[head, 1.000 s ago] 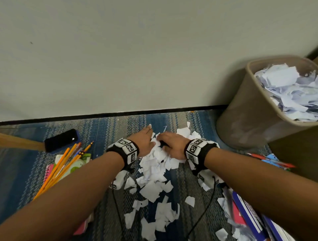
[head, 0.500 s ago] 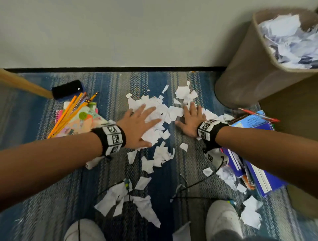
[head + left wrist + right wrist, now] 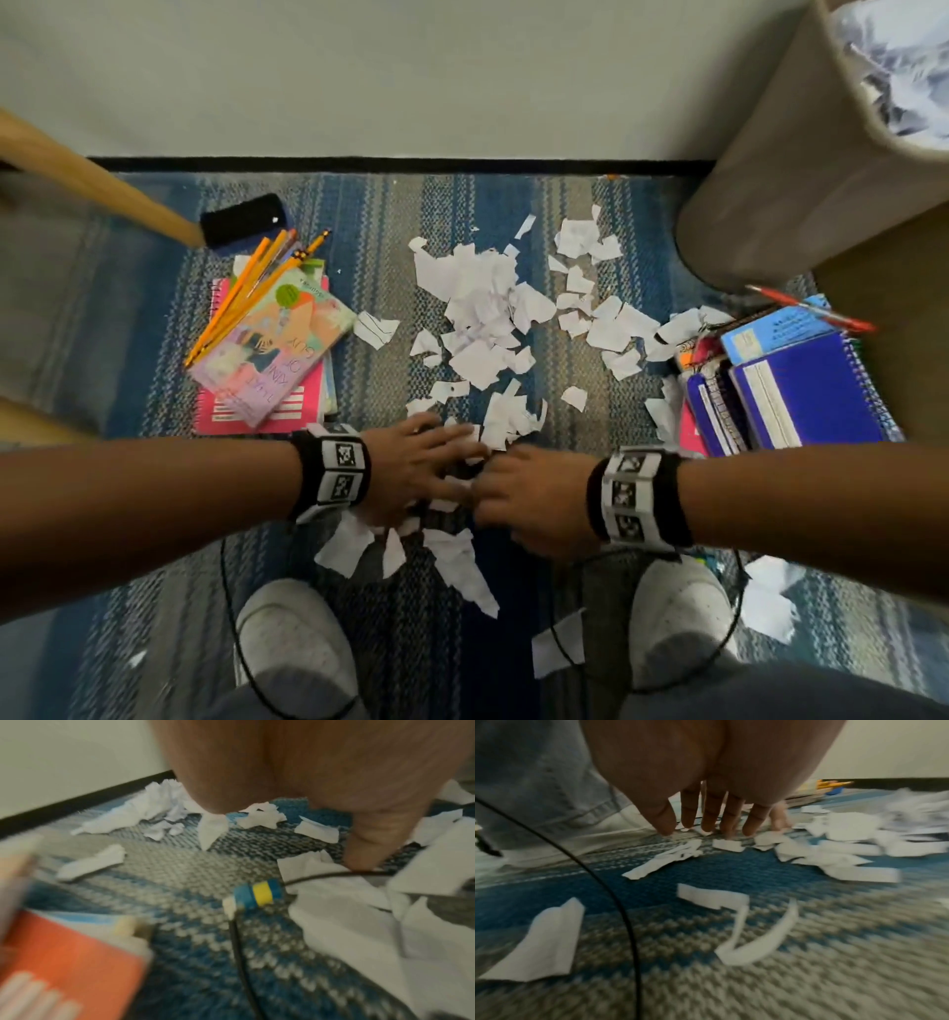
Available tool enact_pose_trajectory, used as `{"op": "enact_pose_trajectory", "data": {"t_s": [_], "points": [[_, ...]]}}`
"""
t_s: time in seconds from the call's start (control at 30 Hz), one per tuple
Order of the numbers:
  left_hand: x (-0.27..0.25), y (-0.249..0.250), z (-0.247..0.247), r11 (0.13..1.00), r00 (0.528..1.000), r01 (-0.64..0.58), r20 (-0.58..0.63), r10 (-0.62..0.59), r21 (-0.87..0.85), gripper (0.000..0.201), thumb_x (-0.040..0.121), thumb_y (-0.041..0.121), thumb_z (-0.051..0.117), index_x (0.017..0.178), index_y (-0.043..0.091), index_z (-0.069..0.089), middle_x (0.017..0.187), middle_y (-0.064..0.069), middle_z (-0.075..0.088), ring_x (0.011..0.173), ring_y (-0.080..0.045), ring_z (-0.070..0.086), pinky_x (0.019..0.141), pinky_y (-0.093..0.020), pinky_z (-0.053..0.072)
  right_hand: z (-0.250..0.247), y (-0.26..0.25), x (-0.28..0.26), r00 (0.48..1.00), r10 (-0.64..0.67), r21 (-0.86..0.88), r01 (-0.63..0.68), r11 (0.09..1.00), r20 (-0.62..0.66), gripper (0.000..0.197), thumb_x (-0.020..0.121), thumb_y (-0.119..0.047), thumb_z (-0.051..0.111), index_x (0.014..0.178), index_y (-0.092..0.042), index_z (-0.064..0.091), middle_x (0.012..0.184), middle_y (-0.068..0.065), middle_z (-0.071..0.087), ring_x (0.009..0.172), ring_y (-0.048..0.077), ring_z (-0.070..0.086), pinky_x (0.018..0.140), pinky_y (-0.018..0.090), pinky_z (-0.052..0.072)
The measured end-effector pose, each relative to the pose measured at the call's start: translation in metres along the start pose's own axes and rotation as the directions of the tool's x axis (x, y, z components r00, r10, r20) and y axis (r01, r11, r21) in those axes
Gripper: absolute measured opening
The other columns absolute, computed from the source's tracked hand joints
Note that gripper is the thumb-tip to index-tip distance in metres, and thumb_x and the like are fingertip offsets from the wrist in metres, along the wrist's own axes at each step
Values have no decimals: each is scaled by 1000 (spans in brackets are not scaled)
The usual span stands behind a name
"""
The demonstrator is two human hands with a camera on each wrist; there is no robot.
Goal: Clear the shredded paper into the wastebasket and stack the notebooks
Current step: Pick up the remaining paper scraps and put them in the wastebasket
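Note:
Torn white paper scraps (image 3: 482,308) lie scattered over the striped blue rug, thickest in the middle. My left hand (image 3: 426,473) lies flat on scraps at the near end of the scatter, fingers stretched to the right. My right hand (image 3: 518,493) faces it, fingertips (image 3: 708,821) down on the rug among scraps (image 3: 847,829); the two hands almost touch. The tan wastebasket (image 3: 780,154), with paper in it, stands at the top right. A pink notebook (image 3: 226,411) lies on the left, and blue and purple notebooks (image 3: 806,395) lie on the right.
A paperback (image 3: 272,344) and yellow pencils (image 3: 246,293) rest on the pink notebook. A black object (image 3: 241,218) and a wooden leg (image 3: 92,185) sit at the back left. A red pen (image 3: 811,308) lies on the blue notebooks. My white shoes (image 3: 292,642) and black cables are close below my hands.
Both hands drew back from the far part of the pile toward my feet and came together over the near scraps. The view tilted down, bringing my shoes into sight.

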State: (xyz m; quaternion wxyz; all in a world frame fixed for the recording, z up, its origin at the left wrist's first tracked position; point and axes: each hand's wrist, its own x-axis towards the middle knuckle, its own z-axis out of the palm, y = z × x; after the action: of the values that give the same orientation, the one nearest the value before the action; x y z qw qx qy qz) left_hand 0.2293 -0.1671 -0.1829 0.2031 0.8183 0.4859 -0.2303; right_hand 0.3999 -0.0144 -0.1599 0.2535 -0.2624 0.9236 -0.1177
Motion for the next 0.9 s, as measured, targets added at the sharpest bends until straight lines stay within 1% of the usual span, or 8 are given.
{"op": "enact_pose_trajectory", "data": {"t_s": [0.23,0.33,0.43,0.53,0.6,0.63,0.77,0.9], "points": [[-65,-30,-2,996,986,49,152,-60,78,140,52,72,75,148,34,-19,151,-8,-39,139,-32,-31,111,-56,-11,34,-16,33,965,-221,-89,235,968,145,62,82,-42,66,140,-38,44,158,-1,28,143,30,28,107,56,31],[-101,-33,8,989,965,98,233,-122,113,149,50,66,80,143,34,-31,149,-10,-41,141,-35,-26,112,-58,-7,29,4,35,976,-144,-172,172,970,165,64,82,-48,64,141,-39,41,159,-2,26,144,28,27,108,61,28],[-131,-29,19,975,895,180,389,-218,131,152,48,61,83,143,32,-31,152,-13,-35,143,-34,-21,114,-59,-4,12,32,28,999,32,-207,-23,978,40,66,85,-50,59,145,-33,38,160,1,23,143,31,29,109,63,28],[-141,-9,35,954,892,290,341,-297,74,121,66,49,76,151,27,-7,159,-18,-4,145,-36,9,112,-56,16,3,47,27,988,150,-192,-152,970,-26,71,89,-47,54,151,-27,25,163,5,6,147,32,17,112,61,23],[-129,8,43,946,919,324,231,-319,16,96,60,50,74,141,29,27,143,-16,36,120,-34,48,89,-48,41,1,45,31,988,143,-199,-152,968,-57,75,87,-48,57,151,-26,23,163,9,4,148,33,14,113,60,24],[-119,15,46,954,936,299,202,-288,-29,90,58,53,74,134,30,32,136,-13,42,110,-32,52,80,-44,43,1,42,33,990,123,-206,-134,969,-66,77,85,-49,59,150,-26,26,162,11,9,147,33,17,112,59,27],[-78,21,45,963,963,243,150,-224,-120,81,71,51,70,135,33,24,143,-12,28,117,-32,42,84,-44,42,9,28,40,1000,21,-229,-23,973,-11,76,81,-52,62,148,-34,30,160,10,16,145,35,22,111,58,24],[-48,-5,26,942,968,240,130,-214,-235,63,81,48,64,128,34,25,136,-9,25,113,-30,48,79,-44,52,12,36,36,992,117,-179,-109,978,39,73,87,-49,57,150,-33,24,162,9,7,148,34,13,115,61,19]]}}
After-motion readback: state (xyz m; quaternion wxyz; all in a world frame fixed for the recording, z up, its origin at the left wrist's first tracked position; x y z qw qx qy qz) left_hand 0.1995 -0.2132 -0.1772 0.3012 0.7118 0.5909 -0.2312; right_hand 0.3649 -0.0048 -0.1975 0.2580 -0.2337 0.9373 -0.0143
